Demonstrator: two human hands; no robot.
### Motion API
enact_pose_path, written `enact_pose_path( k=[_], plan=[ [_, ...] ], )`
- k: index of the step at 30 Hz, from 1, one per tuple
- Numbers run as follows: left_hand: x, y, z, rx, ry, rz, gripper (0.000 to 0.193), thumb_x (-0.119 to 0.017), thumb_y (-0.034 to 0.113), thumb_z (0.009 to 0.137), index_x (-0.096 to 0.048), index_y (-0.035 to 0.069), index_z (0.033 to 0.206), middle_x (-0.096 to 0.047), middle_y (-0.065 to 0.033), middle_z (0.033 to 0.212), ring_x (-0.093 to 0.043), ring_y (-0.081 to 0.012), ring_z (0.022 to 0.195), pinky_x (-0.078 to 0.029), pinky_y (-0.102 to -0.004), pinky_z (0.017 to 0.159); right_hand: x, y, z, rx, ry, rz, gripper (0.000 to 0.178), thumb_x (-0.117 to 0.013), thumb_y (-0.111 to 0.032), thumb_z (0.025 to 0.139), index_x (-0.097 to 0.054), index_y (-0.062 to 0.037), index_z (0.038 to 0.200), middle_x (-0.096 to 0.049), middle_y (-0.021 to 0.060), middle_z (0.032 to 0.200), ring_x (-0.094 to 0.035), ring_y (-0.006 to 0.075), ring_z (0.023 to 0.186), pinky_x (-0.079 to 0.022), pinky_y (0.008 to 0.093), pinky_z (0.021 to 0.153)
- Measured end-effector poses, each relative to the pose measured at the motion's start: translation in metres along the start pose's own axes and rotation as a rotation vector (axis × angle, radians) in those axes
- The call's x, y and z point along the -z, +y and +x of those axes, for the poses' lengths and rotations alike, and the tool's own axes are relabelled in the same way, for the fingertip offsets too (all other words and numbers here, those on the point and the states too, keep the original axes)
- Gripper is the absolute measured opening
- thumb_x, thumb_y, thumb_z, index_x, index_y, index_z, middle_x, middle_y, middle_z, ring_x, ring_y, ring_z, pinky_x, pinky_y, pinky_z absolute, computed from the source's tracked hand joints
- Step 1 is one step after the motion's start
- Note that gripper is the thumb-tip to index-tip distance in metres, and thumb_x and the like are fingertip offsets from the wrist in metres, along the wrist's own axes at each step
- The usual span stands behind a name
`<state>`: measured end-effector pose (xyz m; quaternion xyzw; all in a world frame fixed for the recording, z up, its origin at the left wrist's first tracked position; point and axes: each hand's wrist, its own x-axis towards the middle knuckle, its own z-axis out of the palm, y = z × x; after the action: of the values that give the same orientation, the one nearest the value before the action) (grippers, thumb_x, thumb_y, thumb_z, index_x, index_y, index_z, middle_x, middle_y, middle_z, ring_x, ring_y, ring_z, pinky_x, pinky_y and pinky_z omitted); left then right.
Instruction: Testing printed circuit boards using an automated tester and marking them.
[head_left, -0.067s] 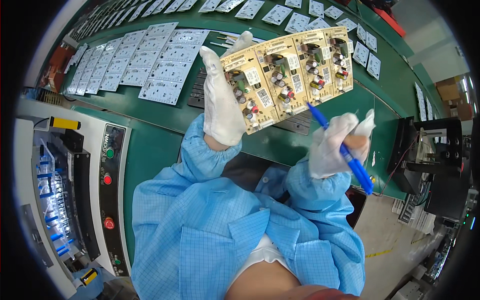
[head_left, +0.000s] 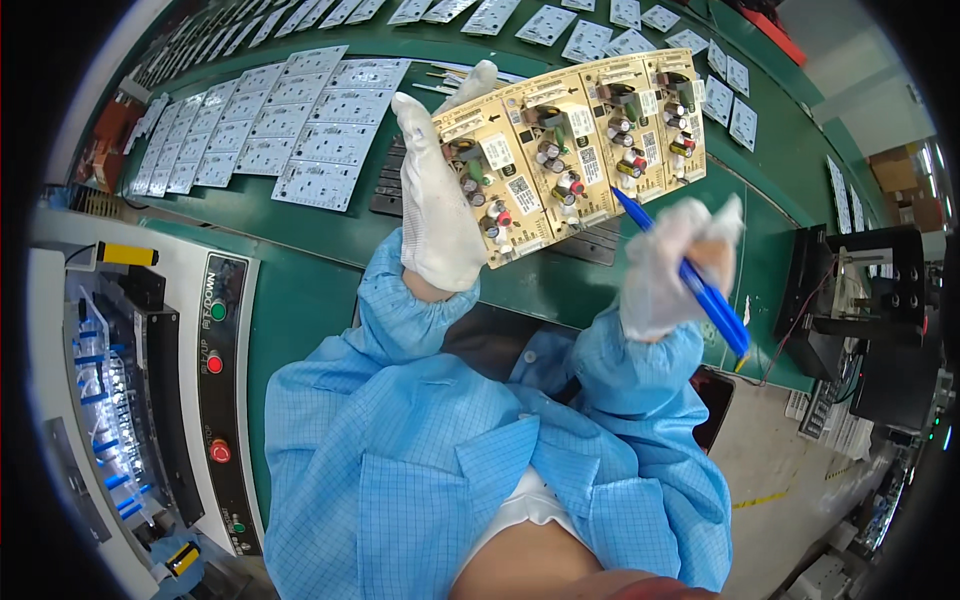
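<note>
My left hand point(head_left: 438, 210), in a white glove, grips the left end of a tan circuit board panel point(head_left: 540, 222) and holds it tilted above the bench. Capacitors, other parts and white labels stand in several sections across the panel. In my right hand point(head_left: 672, 268), gloved and slightly blurred, is a blue pen point(head_left: 712, 305). Its tip points up and left, close to the panel's lower edge; whether it touches cannot be made out. The right fingers are wrapped round the pen's barrel.
White circuit board panels point(head_left: 325, 140) lie in rows on the green bench point(head_left: 310, 300) at the back left. Smaller white boards point(head_left: 715, 103) are spread across the far side. A machine with a button panel point(head_left: 225, 400) stands left, a black fixture point(head_left: 850, 290) right.
My right hand and the pen have shifted slightly, with the pen tip higher against the panel's lower edge. The panel and my left hand have moved a little left in the view.
</note>
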<state>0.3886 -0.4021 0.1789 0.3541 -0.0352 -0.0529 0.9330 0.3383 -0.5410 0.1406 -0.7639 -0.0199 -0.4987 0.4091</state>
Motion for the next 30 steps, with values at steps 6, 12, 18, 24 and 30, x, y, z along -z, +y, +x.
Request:
enact_pose_path(
  k=[6, 12, 18, 24, 30],
  plan=[
    [0.004, -0.009, 0.004, -0.028, 0.018, 0.083, 0.073, -0.021, 0.060, 0.090, -0.040, 0.000, 0.128, -0.050, -0.0116, 0.122, -0.052, -0.0198, 0.108, -0.043, -0.0311, 0.093, 0.016, -0.021, 0.028, -0.240, 0.426, 0.271, 0.013, -0.054, -0.008, 0.084, -0.052, 0.0035, 0.088, -0.051, 0.0036, 0.062, -0.043, 0.0055, 0.041, -0.029, 0.0172, 0.034],
    [0.000, -0.003, 0.001, -0.033, 0.043, 0.176, 0.074, -0.017, 0.058, 0.091, -0.041, 0.000, 0.129, -0.052, -0.0122, 0.119, -0.052, -0.0196, 0.107, -0.042, -0.0296, 0.092, 0.019, 0.012, 0.035, -0.222, 0.260, 0.130, 0.021, -0.052, -0.004, 0.085, -0.041, -0.0039, 0.066, -0.050, 0.0063, 0.061, -0.045, 0.0071, 0.041, -0.035, 0.0188, 0.039],
    [0.008, -0.004, 0.003, 0.005, 0.033, 0.158, 0.071, -0.019, 0.056, 0.092, -0.040, -0.001, 0.129, -0.049, -0.0126, 0.123, -0.050, -0.0198, 0.109, -0.041, -0.0303, 0.094, 0.033, 0.014, 0.054, -0.163, 0.437, 0.118, 0.023, -0.053, -0.004, 0.083, -0.039, -0.0048, 0.065, -0.046, 0.0040, 0.065, -0.043, 0.0069, 0.042, -0.031, 0.0186, 0.036],
    [0.013, 0.000, 0.003, -0.009, 0.039, 0.175, 0.071, -0.021, 0.055, 0.093, -0.041, -0.004, 0.128, -0.049, -0.0131, 0.124, -0.050, -0.0200, 0.109, -0.040, -0.0307, 0.095, 0.050, 0.022, 0.059, -0.201, 0.569, 0.195, 0.022, -0.053, -0.008, 0.085, -0.040, -0.0064, 0.067, -0.038, -0.0012, 0.058, -0.036, 0.0049, 0.041, -0.027, 0.0189, 0.036],
    [0.053, 0.006, 0.053, 0.051, -0.134, 0.372, 0.072, -0.019, 0.056, 0.092, -0.040, -0.003, 0.128, -0.048, -0.0130, 0.125, -0.050, -0.0205, 0.109, -0.036, -0.0302, 0.097, 0.027, 0.042, 0.067, -0.594, 0.107, 0.909, 0.032, -0.045, -0.037, 0.092, -0.046, -0.0062, 0.100, -0.038, 0.0247, 0.132, -0.057, 0.0284, 0.100, -0.041, 0.0368, 0.092]
  ],
)
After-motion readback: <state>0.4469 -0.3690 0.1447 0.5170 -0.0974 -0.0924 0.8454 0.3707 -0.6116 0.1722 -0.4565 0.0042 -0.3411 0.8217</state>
